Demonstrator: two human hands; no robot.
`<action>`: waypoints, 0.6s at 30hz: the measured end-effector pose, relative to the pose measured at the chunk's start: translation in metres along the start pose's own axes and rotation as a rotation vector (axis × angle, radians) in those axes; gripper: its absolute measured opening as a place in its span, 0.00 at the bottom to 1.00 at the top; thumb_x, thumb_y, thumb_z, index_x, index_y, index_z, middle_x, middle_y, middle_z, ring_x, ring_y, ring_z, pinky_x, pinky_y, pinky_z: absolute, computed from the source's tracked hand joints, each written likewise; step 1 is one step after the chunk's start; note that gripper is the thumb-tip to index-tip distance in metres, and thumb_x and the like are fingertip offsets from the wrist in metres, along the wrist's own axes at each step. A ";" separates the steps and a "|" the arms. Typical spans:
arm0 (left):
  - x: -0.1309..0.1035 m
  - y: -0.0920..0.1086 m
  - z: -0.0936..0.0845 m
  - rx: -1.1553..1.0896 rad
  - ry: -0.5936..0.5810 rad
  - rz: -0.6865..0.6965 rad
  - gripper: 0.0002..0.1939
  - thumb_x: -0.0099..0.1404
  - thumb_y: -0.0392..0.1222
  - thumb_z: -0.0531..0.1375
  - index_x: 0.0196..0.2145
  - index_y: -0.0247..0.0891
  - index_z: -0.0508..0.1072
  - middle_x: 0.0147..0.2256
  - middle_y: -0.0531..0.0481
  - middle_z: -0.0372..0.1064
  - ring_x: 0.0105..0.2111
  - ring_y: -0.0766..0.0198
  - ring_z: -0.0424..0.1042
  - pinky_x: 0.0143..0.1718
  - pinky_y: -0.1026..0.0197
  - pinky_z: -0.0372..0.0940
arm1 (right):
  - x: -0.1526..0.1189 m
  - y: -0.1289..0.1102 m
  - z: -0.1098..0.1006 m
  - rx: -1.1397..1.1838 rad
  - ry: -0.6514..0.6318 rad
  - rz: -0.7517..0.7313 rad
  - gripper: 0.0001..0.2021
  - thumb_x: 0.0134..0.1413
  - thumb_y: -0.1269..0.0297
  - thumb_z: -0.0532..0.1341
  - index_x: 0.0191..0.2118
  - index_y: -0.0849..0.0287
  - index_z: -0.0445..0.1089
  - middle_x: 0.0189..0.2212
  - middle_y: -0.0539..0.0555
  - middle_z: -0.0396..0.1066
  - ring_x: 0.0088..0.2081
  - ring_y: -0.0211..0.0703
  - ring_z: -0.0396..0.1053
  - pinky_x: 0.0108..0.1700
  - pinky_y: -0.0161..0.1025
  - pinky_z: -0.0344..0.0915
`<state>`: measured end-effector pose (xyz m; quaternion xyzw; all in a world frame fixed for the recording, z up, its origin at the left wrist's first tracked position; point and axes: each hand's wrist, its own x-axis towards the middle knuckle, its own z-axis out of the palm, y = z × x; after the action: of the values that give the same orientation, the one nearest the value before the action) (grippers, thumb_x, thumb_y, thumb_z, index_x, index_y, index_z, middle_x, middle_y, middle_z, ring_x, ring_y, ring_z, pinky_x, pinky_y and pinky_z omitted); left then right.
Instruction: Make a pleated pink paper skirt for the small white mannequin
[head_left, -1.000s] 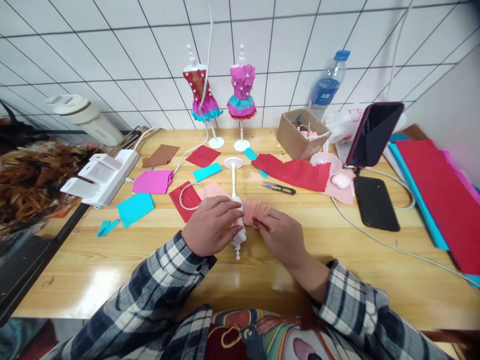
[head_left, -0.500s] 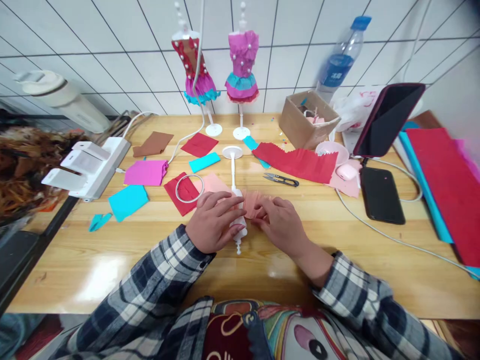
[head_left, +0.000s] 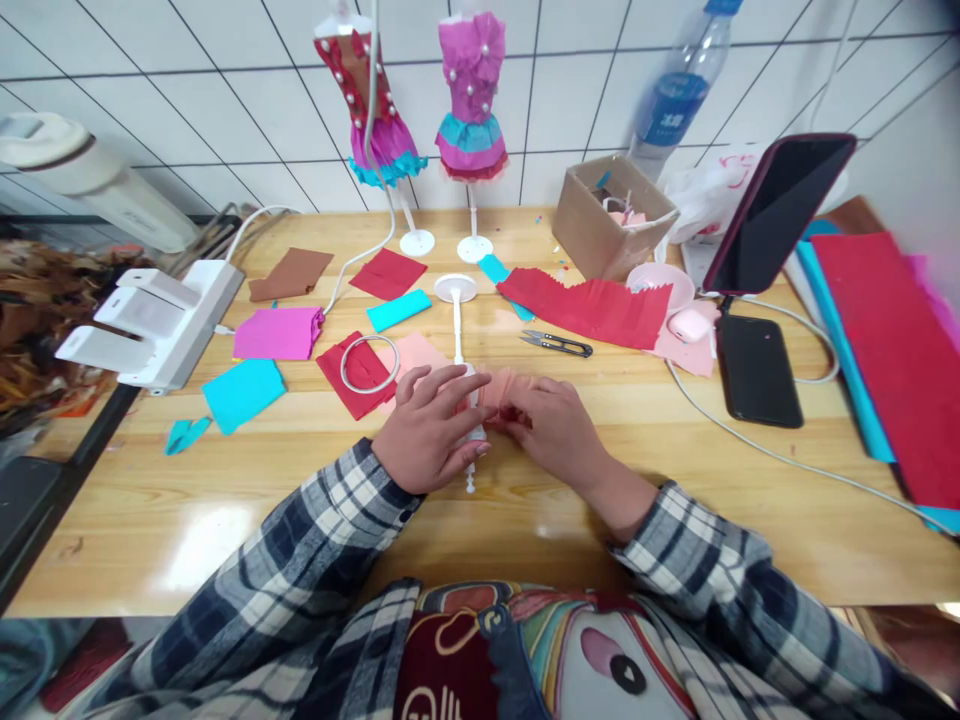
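A small white mannequin (head_left: 458,330) lies on the table, its round base pointing away from me and its neck toward me. My left hand (head_left: 427,430) lies across its torso, with the thumb and fingers on either side holding it down. A strip of pleated peach crepe paper (head_left: 501,386) runs along the right of the torso. My right hand (head_left: 551,425) pinches this strip close to the mannequin. The fingers hide most of the torso and the paper's edge there.
Red crepe paper (head_left: 589,308) and thread snips (head_left: 556,344) lie beyond my right hand. Left are a white cable ring (head_left: 395,365), magenta paper (head_left: 277,333) and blue paper (head_left: 244,393). Two dressed mannequins (head_left: 472,100) stand behind. A cardboard box (head_left: 600,235) and phone (head_left: 761,370) are right.
The view has tilted slightly, so everything sits a little higher and further left. My right fingers have drawn closer to the mannequin with the peach paper. My left hand stays on the torso.
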<state>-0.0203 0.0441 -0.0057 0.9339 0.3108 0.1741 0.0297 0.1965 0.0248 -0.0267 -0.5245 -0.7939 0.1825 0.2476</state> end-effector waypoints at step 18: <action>0.011 0.011 -0.008 0.077 -0.054 -0.008 0.16 0.65 0.48 0.56 0.46 0.44 0.77 0.60 0.46 0.67 0.60 0.44 0.62 0.62 0.32 0.41 | 0.000 0.012 0.004 0.167 0.011 -0.094 0.07 0.55 0.71 0.66 0.39 0.53 0.79 0.33 0.50 0.79 0.36 0.43 0.72 0.41 0.40 0.62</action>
<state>-0.0083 0.0417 0.0072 0.9375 0.3202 0.1364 0.0029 0.2028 0.0297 -0.0365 -0.4654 -0.7981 0.2333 0.3032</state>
